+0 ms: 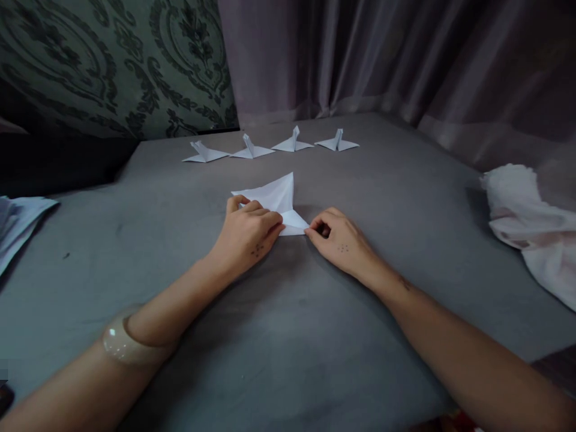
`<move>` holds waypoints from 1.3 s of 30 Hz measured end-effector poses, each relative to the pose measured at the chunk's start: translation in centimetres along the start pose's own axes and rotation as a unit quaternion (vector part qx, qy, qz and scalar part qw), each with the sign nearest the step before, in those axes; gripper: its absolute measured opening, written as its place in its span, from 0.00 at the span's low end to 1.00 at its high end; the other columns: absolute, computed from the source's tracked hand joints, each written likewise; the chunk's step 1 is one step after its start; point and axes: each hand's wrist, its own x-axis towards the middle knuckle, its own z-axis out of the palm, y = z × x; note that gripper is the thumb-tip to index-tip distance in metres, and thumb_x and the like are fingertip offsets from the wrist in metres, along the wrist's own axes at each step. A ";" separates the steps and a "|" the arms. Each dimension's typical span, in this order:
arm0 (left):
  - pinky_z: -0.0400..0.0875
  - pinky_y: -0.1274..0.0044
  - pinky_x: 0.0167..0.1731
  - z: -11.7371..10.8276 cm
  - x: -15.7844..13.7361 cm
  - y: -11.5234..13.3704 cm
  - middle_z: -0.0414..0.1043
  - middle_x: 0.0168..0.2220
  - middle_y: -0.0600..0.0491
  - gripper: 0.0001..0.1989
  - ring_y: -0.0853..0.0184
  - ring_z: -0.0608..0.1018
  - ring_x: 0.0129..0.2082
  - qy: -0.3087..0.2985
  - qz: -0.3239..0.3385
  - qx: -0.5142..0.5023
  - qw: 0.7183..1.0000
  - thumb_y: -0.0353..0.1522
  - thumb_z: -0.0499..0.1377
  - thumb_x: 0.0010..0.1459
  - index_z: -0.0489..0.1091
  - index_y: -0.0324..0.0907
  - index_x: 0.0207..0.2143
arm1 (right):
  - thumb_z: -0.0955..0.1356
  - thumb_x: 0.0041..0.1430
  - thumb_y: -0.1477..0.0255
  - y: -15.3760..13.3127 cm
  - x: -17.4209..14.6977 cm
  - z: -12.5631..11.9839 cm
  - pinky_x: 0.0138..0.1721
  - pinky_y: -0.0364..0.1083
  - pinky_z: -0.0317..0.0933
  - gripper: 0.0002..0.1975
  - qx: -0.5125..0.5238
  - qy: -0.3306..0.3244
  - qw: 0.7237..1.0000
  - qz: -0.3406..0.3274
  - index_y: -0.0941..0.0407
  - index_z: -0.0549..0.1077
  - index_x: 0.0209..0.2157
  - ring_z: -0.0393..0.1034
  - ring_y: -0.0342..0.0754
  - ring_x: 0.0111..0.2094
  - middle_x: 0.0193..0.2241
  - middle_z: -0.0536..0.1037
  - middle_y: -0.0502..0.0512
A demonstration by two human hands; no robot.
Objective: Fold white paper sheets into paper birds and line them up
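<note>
A partly folded sheet of white paper [275,195] lies in the middle of the grey surface, one pointed flap standing up toward the far side. My left hand [249,228] is closed on its near left part, thumb and fingers pressed together at the fold and hiding that side. With thumb and index finger, my right hand [337,239] pinches the paper's right-hand corner. Behind the sheet stands a row of several folded white paper figures, among them a left one [206,153] and a right one [337,143], each with spread wings and a raised middle.
A grey cloth-covered surface [360,360] spreads under everything. White sheets of paper [22,222] lie at the left edge. A crumpled pale cloth [535,222] rests at the right. Patterned green wall covering [121,66] and a mauve curtain [360,54] border the far side.
</note>
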 end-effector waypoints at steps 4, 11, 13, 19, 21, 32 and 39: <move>0.55 0.62 0.45 0.0 0.9 -0.2 0.74 0.24 0.52 0.14 0.63 0.72 0.31 -0.030 0.024 0.019 0.999 0.33 0.50 0.63 0.73 0.42 0.28 | 0.66 0.54 0.73 0.1 0.2 0.1 0.32 0.45 0.59 0.02 -0.003 0.005 1.000 0.004 0.55 0.71 0.29 0.65 0.44 0.29 0.32 0.72 0.52; 0.54 0.59 0.46 0.3 1.4 -0.4 0.73 0.24 0.51 0.15 0.62 0.71 0.32 -0.061 0.036 0.005 0.997 0.30 0.50 0.62 0.72 0.41 0.26 | 0.64 0.54 0.76 1.4 0.7 -0.9 0.33 0.45 0.63 0.10 0.050 -0.008 0.999 -0.008 0.55 0.72 0.38 0.70 0.45 0.30 0.33 0.77 0.53; 0.54 0.59 0.46 0.2 1.4 -0.3 0.73 0.24 0.51 0.15 0.62 0.71 0.31 -0.060 0.039 0.001 0.997 0.29 0.49 0.62 0.72 0.42 0.26 | 0.64 0.55 0.76 1.4 0.7 -1.3 0.35 0.46 0.65 0.11 0.058 0.029 0.998 -0.017 0.55 0.73 0.40 0.72 0.45 0.32 0.33 0.78 0.53; 0.55 0.59 0.46 0.3 1.4 -0.2 0.73 0.24 0.51 0.15 0.63 0.71 0.31 -0.050 0.047 0.019 0.997 0.30 0.49 0.63 0.73 0.42 0.27 | 0.61 0.58 0.81 -0.7 -0.5 -1.4 0.45 0.46 0.64 0.16 0.023 -0.025 0.985 -0.171 0.52 0.74 0.42 0.73 0.46 0.42 0.41 0.79 0.51; 0.55 0.59 0.46 0.3 1.5 -0.2 0.74 0.25 0.51 0.15 0.62 0.71 0.32 -0.059 0.046 0.022 0.997 0.30 0.49 0.63 0.73 0.41 0.27 | 0.60 0.58 0.83 -1.3 -1.1 -1.1 0.46 0.47 0.64 0.18 -0.018 -0.085 0.973 -0.214 0.53 0.73 0.43 0.72 0.48 0.44 0.42 0.78 0.53; 0.55 0.62 0.46 -0.3 1.1 -0.9 0.76 0.28 0.51 0.11 0.61 0.75 0.34 -0.067 0.058 -0.002 0.996 0.35 0.52 0.63 0.74 0.42 0.34 | 0.64 0.56 0.75 0.4 -0.7 -3.3 0.30 0.45 0.61 0.10 -0.048 -0.060 0.997 -0.008 0.52 0.75 0.38 0.71 0.46 0.29 0.31 0.79 0.51; 0.57 0.64 0.46 -1.2 1.1 -0.4 0.75 0.28 0.53 0.08 0.64 0.75 0.30 -0.105 0.059 -0.009 0.993 0.32 0.53 0.61 0.71 0.41 0.34 | 0.64 0.55 0.76 0.0 -1.0 -3.2 0.30 0.43 0.58 0.09 -0.028 -0.091 0.995 -0.022 0.51 0.74 0.35 0.69 0.44 0.30 0.31 0.77 0.49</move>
